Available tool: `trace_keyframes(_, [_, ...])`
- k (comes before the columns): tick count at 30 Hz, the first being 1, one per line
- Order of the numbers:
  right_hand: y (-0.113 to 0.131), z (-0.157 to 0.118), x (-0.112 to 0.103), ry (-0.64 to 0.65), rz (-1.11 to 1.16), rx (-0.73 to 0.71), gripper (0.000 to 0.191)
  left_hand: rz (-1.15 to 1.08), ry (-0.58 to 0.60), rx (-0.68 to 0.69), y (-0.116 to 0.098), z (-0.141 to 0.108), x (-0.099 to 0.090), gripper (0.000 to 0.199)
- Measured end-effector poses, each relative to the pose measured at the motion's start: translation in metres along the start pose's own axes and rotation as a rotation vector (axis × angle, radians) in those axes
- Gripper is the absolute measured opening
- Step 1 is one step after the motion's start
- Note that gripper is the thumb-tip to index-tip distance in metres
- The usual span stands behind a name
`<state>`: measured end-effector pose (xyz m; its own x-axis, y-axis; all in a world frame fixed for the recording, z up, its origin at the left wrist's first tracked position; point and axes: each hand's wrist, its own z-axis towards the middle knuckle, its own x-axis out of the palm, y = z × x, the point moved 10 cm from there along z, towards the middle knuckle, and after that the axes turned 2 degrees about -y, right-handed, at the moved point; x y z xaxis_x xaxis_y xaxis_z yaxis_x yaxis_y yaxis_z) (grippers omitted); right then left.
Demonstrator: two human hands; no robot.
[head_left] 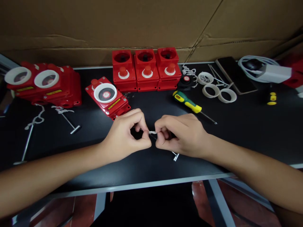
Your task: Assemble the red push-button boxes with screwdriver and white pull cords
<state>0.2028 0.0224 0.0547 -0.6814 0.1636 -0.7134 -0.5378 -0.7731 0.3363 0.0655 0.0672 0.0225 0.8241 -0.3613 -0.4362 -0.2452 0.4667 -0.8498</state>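
In the head view, the left hand point(129, 134) and right hand point(182, 135) pinch a white cord point(152, 132) between closed fingertips, over the table's point(246, 135) near middle. Cord-tying seems in hand; tightening calls for firm, opposed pinches.

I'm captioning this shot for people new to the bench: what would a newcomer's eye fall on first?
Probably the centre, where the left hand and right hand pinch a short stretch of white cord between them. Next, the three red housings lined up at the back of the black table. Then perhaps the green-and-yellow screwdriver, lying just beyond the right hand.
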Motion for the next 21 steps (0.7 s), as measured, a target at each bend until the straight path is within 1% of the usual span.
trace_keyframes(4, [-0.002, -0.002, 0.002, -0.015, 0.041, 0.036, 0.018, 0.022, 0.011, 0.026, -0.002, 0.0, 0.001, 0.019])
trace_keyframes(7, [-0.007, -0.003, 0.006, 0.003, 0.099, 0.079, 0.017, 0.028, 0.02, 0.023, -0.002, 0.0, 0.002, 0.02])
trace_keyframes(12, [-0.015, -0.001, 0.006, 0.019, 0.18, 0.134, 0.016, 0.038, 0.076, -0.005, -0.001, -0.001, 0.007, 0.012])
trace_keyframes(16, [-0.016, 0.0, 0.005, 0.025, 0.23, 0.152, 0.015, 0.022, 0.074, 0.006, 0.0, 0.0, 0.008, 0.008])
trace_keyframes(21, [-0.022, 0.001, 0.007, 0.041, 0.275, 0.208, 0.015, 0.008, 0.063, 0.009, 0.0, 0.001, 0.006, 0.011])
